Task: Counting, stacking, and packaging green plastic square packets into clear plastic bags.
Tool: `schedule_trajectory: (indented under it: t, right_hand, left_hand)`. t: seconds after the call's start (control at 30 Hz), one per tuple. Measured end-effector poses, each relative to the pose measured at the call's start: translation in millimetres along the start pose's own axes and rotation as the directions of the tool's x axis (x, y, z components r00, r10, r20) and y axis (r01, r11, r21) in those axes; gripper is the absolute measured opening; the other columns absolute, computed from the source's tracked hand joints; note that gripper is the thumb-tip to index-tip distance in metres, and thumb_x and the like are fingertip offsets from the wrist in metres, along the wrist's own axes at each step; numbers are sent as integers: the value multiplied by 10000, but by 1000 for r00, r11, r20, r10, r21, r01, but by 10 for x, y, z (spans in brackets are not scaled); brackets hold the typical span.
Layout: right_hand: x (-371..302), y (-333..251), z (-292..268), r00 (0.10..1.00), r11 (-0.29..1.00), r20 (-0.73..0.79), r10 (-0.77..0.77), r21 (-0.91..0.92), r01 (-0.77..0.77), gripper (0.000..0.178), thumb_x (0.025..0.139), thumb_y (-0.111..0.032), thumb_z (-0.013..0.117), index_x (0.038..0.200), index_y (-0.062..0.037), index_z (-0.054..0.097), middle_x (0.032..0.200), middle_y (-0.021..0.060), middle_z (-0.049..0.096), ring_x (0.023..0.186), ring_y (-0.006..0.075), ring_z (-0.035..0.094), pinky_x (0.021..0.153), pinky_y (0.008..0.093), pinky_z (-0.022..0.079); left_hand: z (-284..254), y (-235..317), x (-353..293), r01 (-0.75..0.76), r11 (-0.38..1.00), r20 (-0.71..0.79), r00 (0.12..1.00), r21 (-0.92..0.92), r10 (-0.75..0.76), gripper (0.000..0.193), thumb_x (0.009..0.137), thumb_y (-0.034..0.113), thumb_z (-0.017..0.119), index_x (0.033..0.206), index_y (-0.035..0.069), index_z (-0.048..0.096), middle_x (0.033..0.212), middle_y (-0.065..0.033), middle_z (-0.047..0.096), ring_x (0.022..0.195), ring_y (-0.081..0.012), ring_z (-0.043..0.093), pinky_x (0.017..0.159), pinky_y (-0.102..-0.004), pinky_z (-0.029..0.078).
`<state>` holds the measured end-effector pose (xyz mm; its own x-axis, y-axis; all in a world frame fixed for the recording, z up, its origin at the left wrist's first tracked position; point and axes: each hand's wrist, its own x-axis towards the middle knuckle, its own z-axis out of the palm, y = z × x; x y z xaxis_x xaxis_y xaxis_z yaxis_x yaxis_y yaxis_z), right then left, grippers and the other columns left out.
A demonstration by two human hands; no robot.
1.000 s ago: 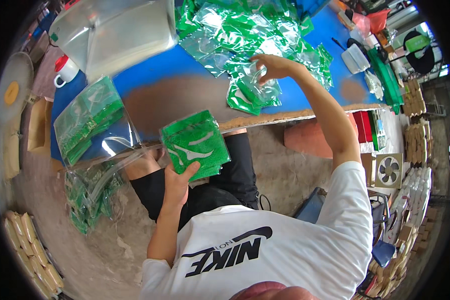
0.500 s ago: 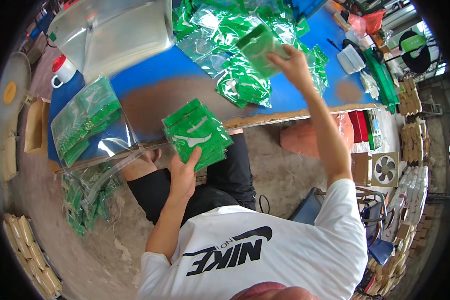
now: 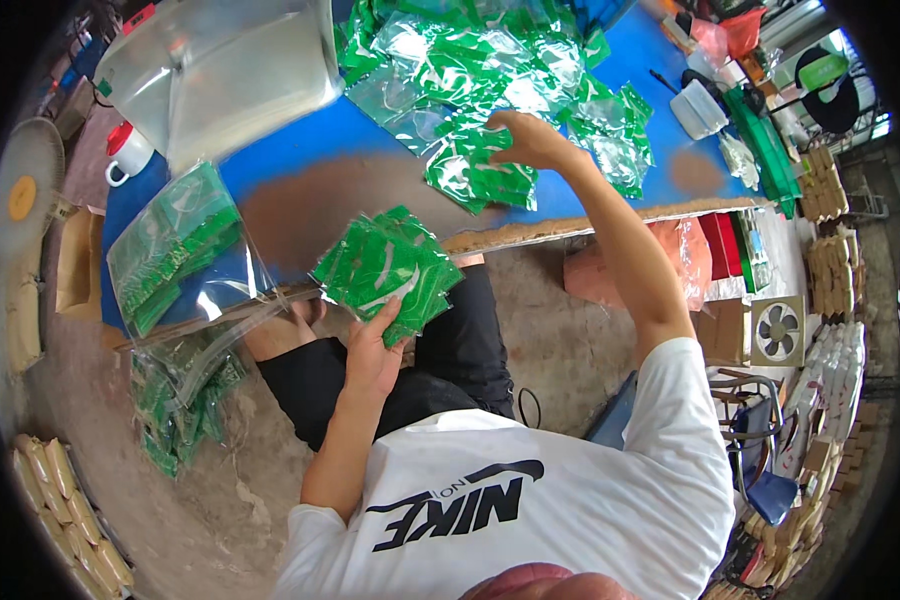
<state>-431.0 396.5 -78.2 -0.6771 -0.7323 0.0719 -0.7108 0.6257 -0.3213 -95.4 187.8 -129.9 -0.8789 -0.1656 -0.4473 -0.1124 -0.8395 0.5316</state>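
A fanned stack of flat green packets in clear plastic (image 3: 385, 268) is held in my left hand (image 3: 375, 355), with the thumb on top, over my lap at the table's front edge. My right hand (image 3: 535, 142) hovers over the near part of a large heap of similar green packets (image 3: 480, 65). Its thumb and forefinger are apart, and nothing shows between them. At the table's left, a large clear bag (image 3: 175, 245) with green packets inside lies partly over the edge.
A blue table (image 3: 310, 145) with brown worn patches spans the front. A pile of clear plastic sheets (image 3: 240, 85) and a white mug with a red top (image 3: 127, 152) are at the left. More bagged green packets (image 3: 180, 410) hang below the edge. A white container (image 3: 698, 110) stands at the right.
My right hand has moved left over the heap, and the packet it held is no longer in it. The stack in my left hand looks more fanned out.
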Motion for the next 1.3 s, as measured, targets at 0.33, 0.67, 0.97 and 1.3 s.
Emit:
schedule_trajectory:
  t: [0.33, 0.67, 0.97, 1.3]
  right_hand:
    - [-49, -316, -56, 843, 733, -272, 465, 653, -193, 333, 944, -275, 619, 934, 54, 669, 745, 81, 663, 685, 105, 581, 597, 307, 455]
    - [-925, -1738, 457, 967, 851, -88, 237, 499, -163, 480, 998, -452, 522, 1137, -7, 634, 1087, 239, 623, 1043, 376, 608, 922, 491, 481]
    - [-893, -1661, 715, 894, 835, -113, -434, 320, 446, 381, 947, -197, 555, 1272, 2, 551, 1340, 256, 531, 1308, 425, 463, 1112, 498, 349]
    - [-570, -1335, 666, 956, 970, -269, -119, -239, 53, 649, 828, -465, 737, 1251, -16, 536, 1364, 245, 491, 1367, 430, 370, 1107, 613, 292]
  left_hand:
    - [-181, 55, -30, 99, 988, 143, 986, -122, -81, 438, 921, 39, 629, 1345, 51, 520, 1329, -102, 587, 1262, -250, 550, 1075, -413, 458]
    - [-195, 157, 11, -100, 994, 35, 994, -52, 102, 476, 925, 61, 668, 1366, 59, 487, 1311, -81, 581, 1218, -225, 566, 1025, -388, 473]
    - [-375, 158, -100, -99, 995, 71, 993, 15, 98, 502, 924, 49, 661, 1386, 41, 465, 1338, -76, 566, 1239, -209, 550, 1038, -394, 457]
    - [-454, 211, -157, -98, 993, 88, 991, -67, 104, 536, 949, 75, 614, 1446, 44, 414, 1429, -106, 513, 1325, -253, 491, 1112, -423, 402]
